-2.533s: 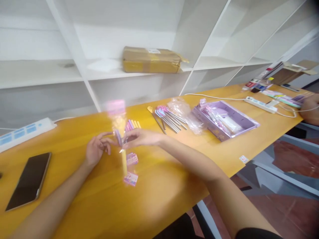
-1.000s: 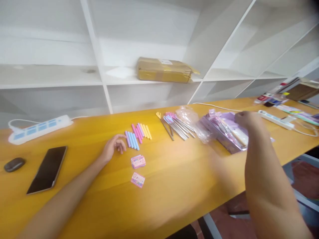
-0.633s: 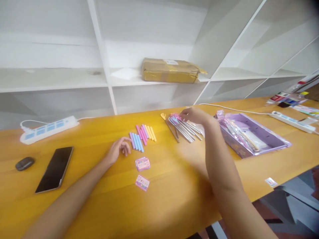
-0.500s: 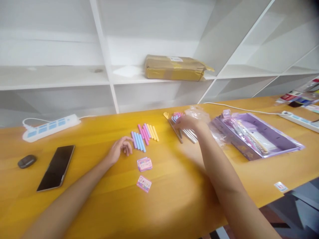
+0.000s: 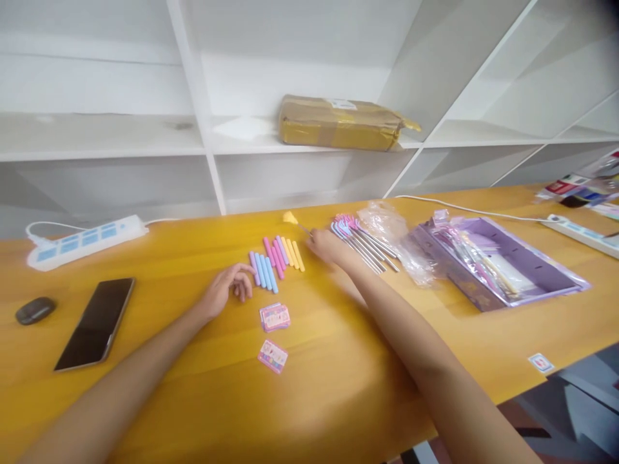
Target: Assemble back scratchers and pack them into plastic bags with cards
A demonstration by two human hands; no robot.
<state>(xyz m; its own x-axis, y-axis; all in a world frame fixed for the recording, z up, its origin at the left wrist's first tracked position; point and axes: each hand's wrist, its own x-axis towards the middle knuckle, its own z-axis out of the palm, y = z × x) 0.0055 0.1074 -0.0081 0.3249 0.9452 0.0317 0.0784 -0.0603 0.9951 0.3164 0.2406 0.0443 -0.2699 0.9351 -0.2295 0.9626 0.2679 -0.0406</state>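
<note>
My right hand is closed on the metal rod of a back scratcher with a yellow hand-shaped head, just above the far part of the table. To its right lie several more back scratchers with pink and blue heads and bare metal rods. My left hand rests with loosely bent, parted fingers and holds nothing. Its index finger reaches the end of a row of coloured tubes: purple and blue tubes, pink ones and yellow ones. Small pink cards lie nearer me, with a single card below them.
Clear plastic wrap lies beside a purple box holding packaged items. On the left are a phone, a dark mouse-like object and a power strip. A taped carton sits on the white shelf behind.
My right hand has moved left from the pile of back scratchers, carrying the yellow-headed one towards the coloured tubes. My left hand stays beside the tubes.
</note>
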